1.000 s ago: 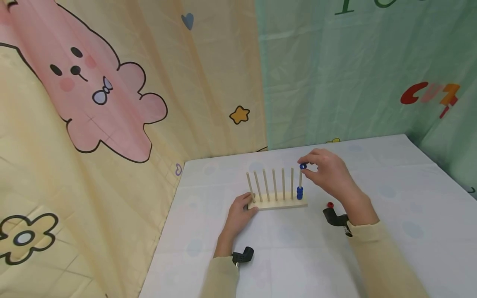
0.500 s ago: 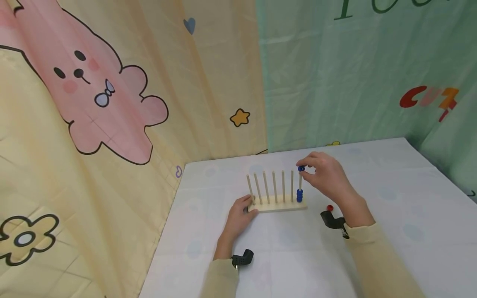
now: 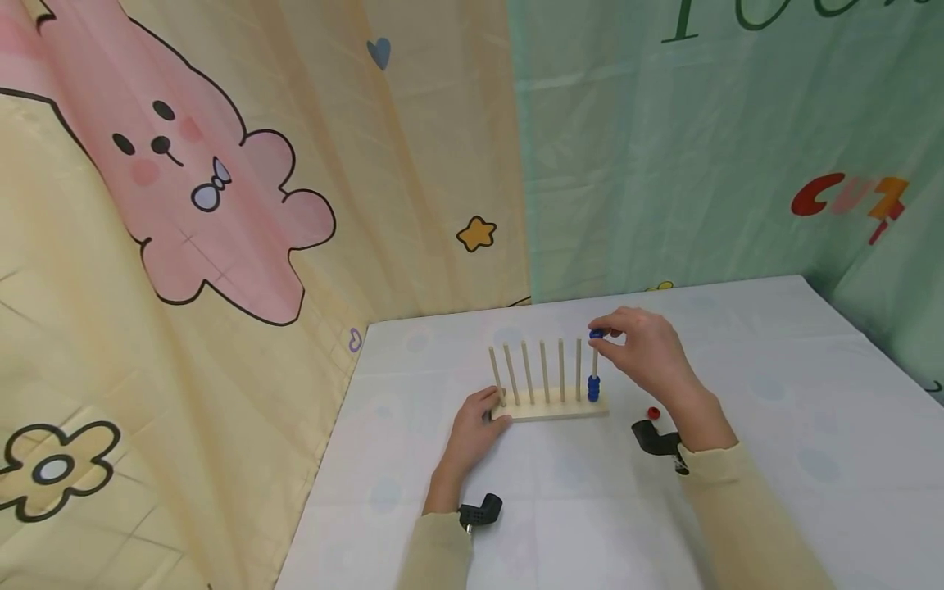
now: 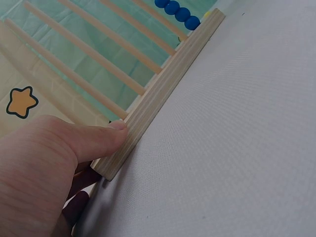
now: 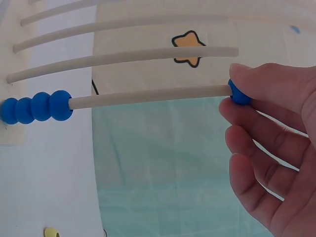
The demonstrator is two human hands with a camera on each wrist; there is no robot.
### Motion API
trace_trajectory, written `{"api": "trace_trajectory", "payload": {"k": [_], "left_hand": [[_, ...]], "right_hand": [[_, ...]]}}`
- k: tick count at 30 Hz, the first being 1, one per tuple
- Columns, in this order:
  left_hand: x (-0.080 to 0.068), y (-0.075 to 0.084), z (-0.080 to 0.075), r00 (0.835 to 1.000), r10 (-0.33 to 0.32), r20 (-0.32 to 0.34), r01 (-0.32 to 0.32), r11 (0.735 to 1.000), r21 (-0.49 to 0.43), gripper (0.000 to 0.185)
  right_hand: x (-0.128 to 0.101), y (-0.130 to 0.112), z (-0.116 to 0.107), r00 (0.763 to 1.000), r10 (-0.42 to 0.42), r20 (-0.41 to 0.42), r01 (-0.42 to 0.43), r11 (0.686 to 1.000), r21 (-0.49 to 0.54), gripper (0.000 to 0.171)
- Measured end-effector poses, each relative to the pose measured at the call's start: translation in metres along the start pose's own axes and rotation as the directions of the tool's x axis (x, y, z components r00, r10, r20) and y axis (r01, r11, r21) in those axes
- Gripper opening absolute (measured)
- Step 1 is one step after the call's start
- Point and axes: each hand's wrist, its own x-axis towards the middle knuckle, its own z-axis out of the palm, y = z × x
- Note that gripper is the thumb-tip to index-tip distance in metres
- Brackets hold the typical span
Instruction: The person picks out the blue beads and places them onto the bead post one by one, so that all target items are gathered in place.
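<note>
A yellow fabric curtain [image 3: 413, 164] printed with a pink bear [image 3: 243, 213] and a green fabric curtain [image 3: 649, 164] hung behind the white cloth-covered table [image 3: 560, 492]. On it stood a pale wooden rack [image 3: 549, 407], seven slender upright pegs rising in a row from its flat base. My left grip [image 3: 472, 430] held the rack's left end, thumb on the front edge, other fingers behind. My right grip [image 3: 649, 352] was drawn together at thumb and forefinger. A stack of four round blue beads [image 5: 37, 107] sat at the foot of the rightmost peg [image 5: 148, 97]. Pinched in my right grip, a single round blue bead [image 5: 240, 94] met that peg's tip; how far it was threaded I couldn't tell. A small round red bead [image 3: 654, 413] lay on the table, right of the rack.
</note>
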Motion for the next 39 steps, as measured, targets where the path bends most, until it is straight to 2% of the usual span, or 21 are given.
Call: {"api": "trace_trajectory", "payload": {"k": [6,13,26,39], "left_hand": [[0.000,-0.002,0.000,1.000,-0.010,0.015,0.010,1.000,-0.008,0.051],[-0.001,-0.002,0.000,1.000,0.000,0.010,0.000,1.000,0.009,0.052],[-0.001,0.000,-0.001,1.000,-0.008,0.005,0.007,1.000,0.010,0.051],[0.000,0.000,-0.002,1.000,-0.012,0.018,0.011,1.000,0.019,0.051]], "right_hand": [[-0.003,0.002,0.001,1.000,0.026,0.016,-0.026,0.999,0.019,0.022],[-0.004,0.004,0.004,0.999,0.039,0.004,-0.039,0.999,0.033,0.022],[-0.009,0.006,0.009,0.997,0.066,0.038,-0.067,0.997,0.041,0.025],[-0.015,0.011,0.019,0.998,0.043,0.056,-0.045,0.998,0.038,0.023]]}}
